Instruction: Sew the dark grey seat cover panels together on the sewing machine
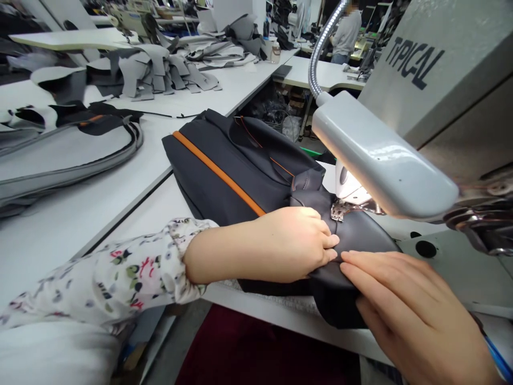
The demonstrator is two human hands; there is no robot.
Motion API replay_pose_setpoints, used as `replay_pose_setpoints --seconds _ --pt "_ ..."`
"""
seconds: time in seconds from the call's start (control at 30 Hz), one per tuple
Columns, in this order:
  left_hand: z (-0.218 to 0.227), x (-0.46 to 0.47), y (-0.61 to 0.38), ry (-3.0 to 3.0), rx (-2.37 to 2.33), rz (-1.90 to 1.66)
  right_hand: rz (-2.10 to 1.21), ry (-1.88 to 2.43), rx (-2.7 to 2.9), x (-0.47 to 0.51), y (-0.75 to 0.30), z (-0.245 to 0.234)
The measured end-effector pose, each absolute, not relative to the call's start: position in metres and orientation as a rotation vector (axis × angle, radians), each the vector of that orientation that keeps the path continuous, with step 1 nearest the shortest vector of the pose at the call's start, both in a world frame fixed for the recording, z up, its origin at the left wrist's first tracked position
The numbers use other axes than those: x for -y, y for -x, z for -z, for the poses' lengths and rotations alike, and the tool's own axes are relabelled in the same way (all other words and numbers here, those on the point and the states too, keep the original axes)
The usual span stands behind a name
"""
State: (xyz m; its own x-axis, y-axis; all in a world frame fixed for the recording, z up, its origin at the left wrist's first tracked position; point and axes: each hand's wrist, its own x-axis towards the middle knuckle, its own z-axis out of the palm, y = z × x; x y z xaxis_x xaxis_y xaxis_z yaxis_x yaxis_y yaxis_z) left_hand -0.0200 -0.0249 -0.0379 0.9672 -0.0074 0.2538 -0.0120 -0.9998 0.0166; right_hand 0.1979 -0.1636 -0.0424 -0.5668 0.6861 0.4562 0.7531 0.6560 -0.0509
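Note:
A dark grey fabric cover (224,166) with an orange stripe lies on the white sewing table (80,214), one end under the presser foot (337,211) of a grey sewing machine (449,69). My left hand (280,243) rests on the fabric just left of the foot, fingers curled and pinching the seam. Beside it, my right hand (404,305) lies flat on the fabric near the table's front edge, fingers stretched toward the left hand's fingertips.
A grey gooseneck lamp (380,155) hangs over the needle area. Piles of grey cut fabric pieces (160,69) lie on the tables behind. More grey and black covers (72,144) lie at the left. A person (345,32) stands at the back.

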Motion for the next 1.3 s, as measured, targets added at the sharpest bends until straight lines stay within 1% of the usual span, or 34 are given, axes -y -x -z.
replay_pose_setpoints --seconds 0.27,0.43,0.5,0.77,0.9,1.07,1.3 --pt "0.031 0.012 0.013 -3.188 0.085 -0.403 0.306 1.130 2.380 0.153 -0.193 0.042" --pt "0.033 0.004 0.009 -3.179 0.151 -0.547 0.316 1.159 2.392 0.146 -0.201 0.043" --pt "0.031 0.002 0.009 -3.177 0.138 -0.554 0.309 1.172 2.398 0.144 -0.203 0.044" --pt "0.013 -0.005 0.005 -3.220 0.101 -0.191 0.294 1.179 2.412 0.133 -0.204 0.042" --pt "0.020 -0.002 0.006 -3.214 0.049 -0.352 0.248 1.220 2.446 0.130 -0.209 0.042" --pt "0.039 0.007 0.008 -3.216 -0.012 -0.629 0.294 1.230 2.487 0.124 -0.216 0.042" --pt "0.059 0.023 0.005 -3.195 -0.227 -0.897 0.344 1.111 2.501 0.107 -0.227 0.042"
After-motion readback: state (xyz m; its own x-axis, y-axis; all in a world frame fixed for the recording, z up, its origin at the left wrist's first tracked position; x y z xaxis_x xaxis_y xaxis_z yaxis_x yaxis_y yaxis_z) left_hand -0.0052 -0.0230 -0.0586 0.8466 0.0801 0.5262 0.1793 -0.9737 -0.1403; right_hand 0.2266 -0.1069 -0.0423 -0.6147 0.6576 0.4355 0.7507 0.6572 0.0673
